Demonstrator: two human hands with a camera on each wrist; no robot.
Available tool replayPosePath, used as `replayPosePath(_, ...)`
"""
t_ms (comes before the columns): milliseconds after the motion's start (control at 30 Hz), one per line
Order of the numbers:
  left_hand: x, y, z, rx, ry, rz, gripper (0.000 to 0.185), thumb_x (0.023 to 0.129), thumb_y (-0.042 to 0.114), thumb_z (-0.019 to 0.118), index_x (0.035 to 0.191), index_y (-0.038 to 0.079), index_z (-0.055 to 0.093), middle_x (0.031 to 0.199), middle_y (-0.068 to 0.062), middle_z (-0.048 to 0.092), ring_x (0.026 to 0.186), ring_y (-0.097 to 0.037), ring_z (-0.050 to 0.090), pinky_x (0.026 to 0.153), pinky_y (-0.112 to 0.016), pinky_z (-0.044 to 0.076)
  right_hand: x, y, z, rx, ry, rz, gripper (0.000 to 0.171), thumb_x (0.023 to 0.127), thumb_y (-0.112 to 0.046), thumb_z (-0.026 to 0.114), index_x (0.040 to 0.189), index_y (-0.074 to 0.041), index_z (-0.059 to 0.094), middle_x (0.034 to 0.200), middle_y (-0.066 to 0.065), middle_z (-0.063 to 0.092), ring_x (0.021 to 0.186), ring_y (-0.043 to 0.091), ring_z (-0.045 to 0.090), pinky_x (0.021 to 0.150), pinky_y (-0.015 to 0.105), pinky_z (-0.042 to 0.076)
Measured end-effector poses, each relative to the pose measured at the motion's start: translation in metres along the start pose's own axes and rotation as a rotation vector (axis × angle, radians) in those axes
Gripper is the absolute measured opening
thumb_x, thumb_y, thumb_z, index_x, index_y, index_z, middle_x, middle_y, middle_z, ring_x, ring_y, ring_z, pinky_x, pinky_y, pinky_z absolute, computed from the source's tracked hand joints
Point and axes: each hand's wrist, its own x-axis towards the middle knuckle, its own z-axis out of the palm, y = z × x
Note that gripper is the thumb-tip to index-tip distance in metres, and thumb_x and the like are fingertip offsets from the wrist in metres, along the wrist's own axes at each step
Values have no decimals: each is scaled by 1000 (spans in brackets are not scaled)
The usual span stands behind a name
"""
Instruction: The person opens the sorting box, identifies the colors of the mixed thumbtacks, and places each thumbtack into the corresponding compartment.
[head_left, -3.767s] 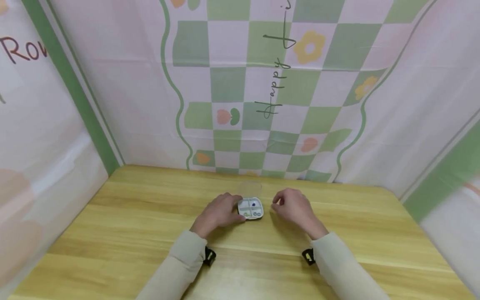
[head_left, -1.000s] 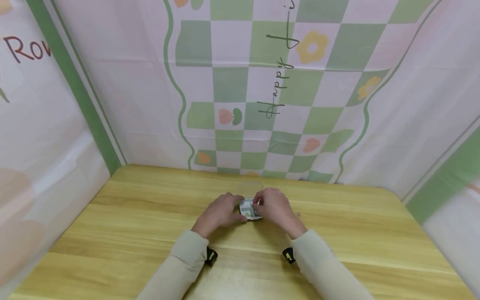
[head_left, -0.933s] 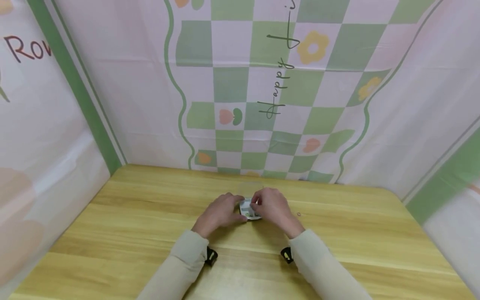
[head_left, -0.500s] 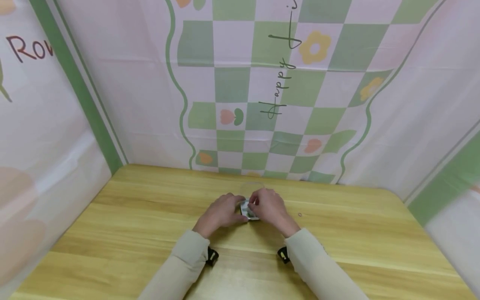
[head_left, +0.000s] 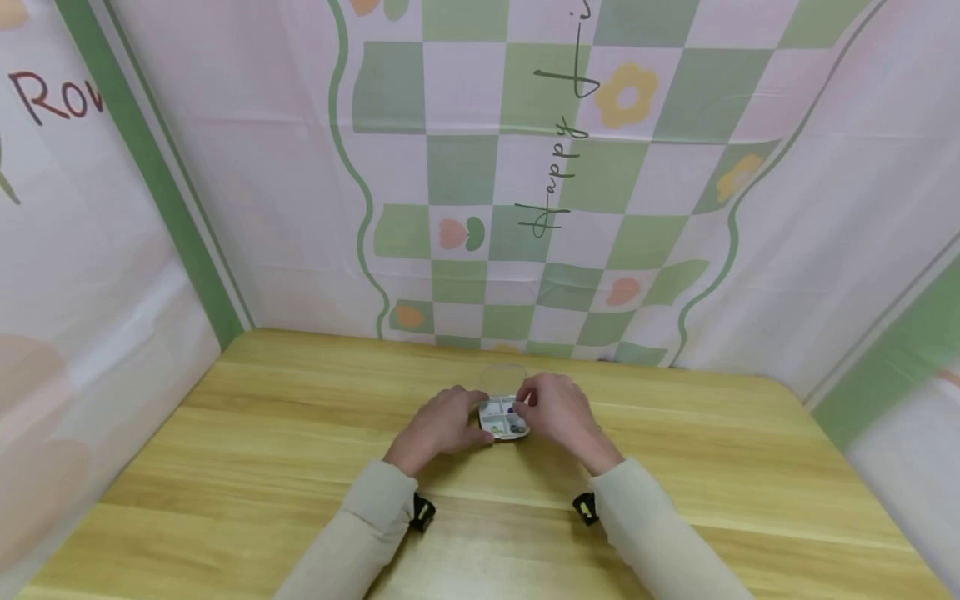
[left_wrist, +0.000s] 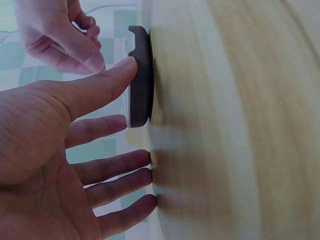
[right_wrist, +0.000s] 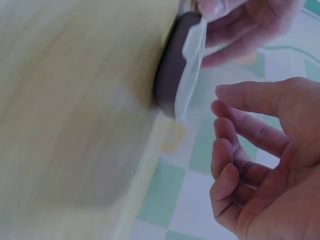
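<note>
A small white compartment box point(head_left: 492, 419) with dark sides lies on the table, its clear lid point(head_left: 502, 377) folded back flat behind it. My left hand point(head_left: 442, 422) holds the box at its left, the thumb point(left_wrist: 117, 75) against the near side. In the left wrist view the other fingers reach down to the table. A blue bit point(head_left: 512, 410) lies in the back right compartment, dark rings point(head_left: 517, 429) in the front right, and small green pieces point(head_left: 496, 430) in the front left. My right hand point(head_left: 558, 412) hovers at the box's right edge, fingers loosely bent, thumb and index tips slightly apart, nothing visible between them.
The wooden table point(head_left: 300, 467) reaches back to a printed cloth point(head_left: 457, 167) with green and white checks. More cloth hangs at both sides. Black wrist straps point(head_left: 586, 507) sit at the sleeve cuffs.
My right hand came left over the box, and now has drawn slightly back right, uncovering the compartments. A tiny ring seen on the table half a second ago is now largely hidden by the right wrist.
</note>
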Motion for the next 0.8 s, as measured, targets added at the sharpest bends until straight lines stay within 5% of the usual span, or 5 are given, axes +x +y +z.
replayPosePath(800, -4, 2, -1, -21, 4, 8, 65, 91, 33, 79, 145, 7, 55, 128, -13, 61, 113, -27, 57, 98, -44, 47, -27, 74, -34, -21, -8, 92, 5, 88, -16, 74, 88, -11, 76, 78, 0, 66, 71, 17, 58, 64, 37, 46)
